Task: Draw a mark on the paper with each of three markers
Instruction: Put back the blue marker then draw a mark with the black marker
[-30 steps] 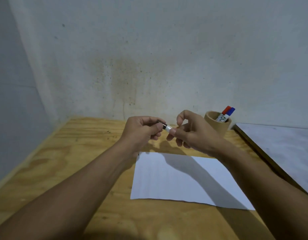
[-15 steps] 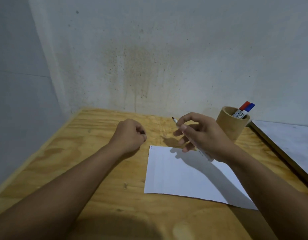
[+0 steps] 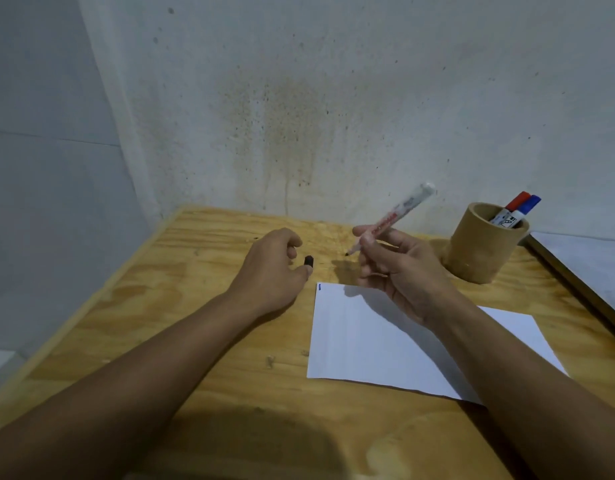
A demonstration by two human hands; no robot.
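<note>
My right hand grips an uncapped white marker, dark tip pointing down-left above the wood just beyond the paper's far left corner. The white paper lies flat on the wooden table under my right wrist, with a small blue mark at its far left corner. My left hand rests on the table left of the paper, fingers loosely curled. The black cap stands on the wood at its thumb tip, apart from the index finger. A red-capped marker and a blue-capped marker stand in the cup.
A round brown cup stands at the far right, just beyond the paper. A grey board with a dark edge lies along the table's right side. Stained walls close off the back and left.
The hands pulled the cap off the marker and moved apart. My left hand went down to the table and the cap now shows at its thumb. My right hand swung the marker tip-down.
</note>
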